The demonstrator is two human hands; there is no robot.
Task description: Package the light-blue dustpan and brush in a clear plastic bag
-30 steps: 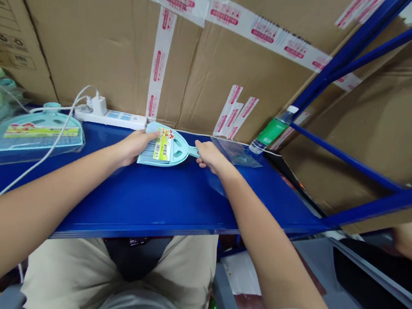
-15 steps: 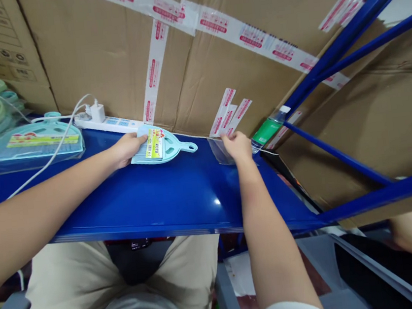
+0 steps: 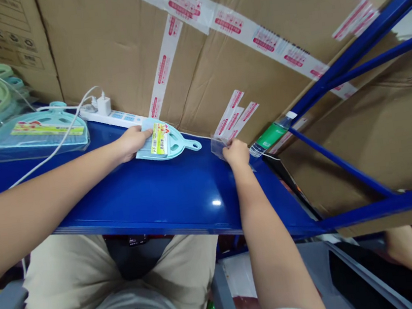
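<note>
A: L hand (image 3: 132,141)?
B: Grasping 1 pan (image 3: 180,142), lt. blue, by its wide end. Thumb on top, beside the label (image 3: 158,139); other fingers mostly hid. Handle (image 3: 192,145) points R, away from those fingers, unheld.

A: Pan resting?
B: Over the table (image 3: 151,195), between the 2 hands. Flat on it or slightly up, can't tell.

A: R hand (image 3: 237,152)?
B: Fingers bent in, pinching 1 clear bag (image 3: 218,147). Exact contact pts hid. Part of bag shows just L of fingertips, apart from handle.

A: Nr R fingers?
B: 1 bottle (image 3: 271,136), grn label, just to their R.

A: Nr L fingers?
B: 1 pwr strip (image 3: 122,118), just behind, w/ plug (image 3: 103,105). Well L of them: 1 bagged pan (image 3: 40,137), white cable (image 3: 54,148) running over it.

A: Risks, est.?
B: (1) Bag: could slip or crumple; film looks thin & slick, pinch maybe light. (2) Bottle: could get knocked if R knuckles swing R; v. close. (3) Pan: could swivel or drop if raised, as only L fingers have it, at 1 end. (4) Label: could crease if L thumb drags. (5) Cable: could snag if L forearm pulls back; risk low, prob.
</note>
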